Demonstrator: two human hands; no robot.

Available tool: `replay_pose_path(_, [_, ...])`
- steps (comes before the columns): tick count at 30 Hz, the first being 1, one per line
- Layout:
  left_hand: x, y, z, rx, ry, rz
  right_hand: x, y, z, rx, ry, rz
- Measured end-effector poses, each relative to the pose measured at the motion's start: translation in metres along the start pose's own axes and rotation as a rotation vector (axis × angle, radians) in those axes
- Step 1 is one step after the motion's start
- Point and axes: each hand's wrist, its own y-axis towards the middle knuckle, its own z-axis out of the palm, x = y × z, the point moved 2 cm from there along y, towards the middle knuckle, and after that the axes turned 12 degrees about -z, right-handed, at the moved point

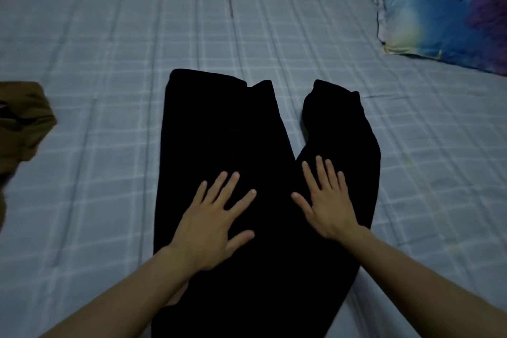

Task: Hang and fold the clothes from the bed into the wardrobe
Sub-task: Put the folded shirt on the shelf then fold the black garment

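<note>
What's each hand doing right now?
Left hand: open, fingers spread, flat on the black trousers.
Right hand: open, flat on the trousers too.

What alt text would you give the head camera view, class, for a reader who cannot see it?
Two open hands, left hand and right hand, press flat on black trousers spread on a checked bedsheet. A brown garment lies at the left edge, a colourful pillow at upper right.
</note>
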Motion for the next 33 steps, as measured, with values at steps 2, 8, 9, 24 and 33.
replay_pose_path(2, [0.008, 0.005, 0.024, 0.027, -0.042, -0.02, -0.007, 0.002, 0.025, 0.015, 0.017, 0.065])
replay_pose_path(8, [0.011, 0.016, 0.024, 0.121, -0.051, -0.046, -0.01, 0.006, 0.034, -0.004, 0.078, 0.093])
replay_pose_path(9, [0.009, 0.017, 0.018, 0.155, -0.047, -0.047, -0.008, 0.006, 0.03, -0.006, 0.105, 0.097])
replay_pose_path(24, [-0.052, 0.179, -0.047, -0.149, -0.683, -0.254, -0.119, 0.051, -0.06, -0.592, 0.512, 0.346])
replay_pose_path(33, [-0.127, 0.32, -0.022, 0.221, -1.031, -0.565, -0.209, 0.114, -0.042, -0.294, 0.644, 0.598])
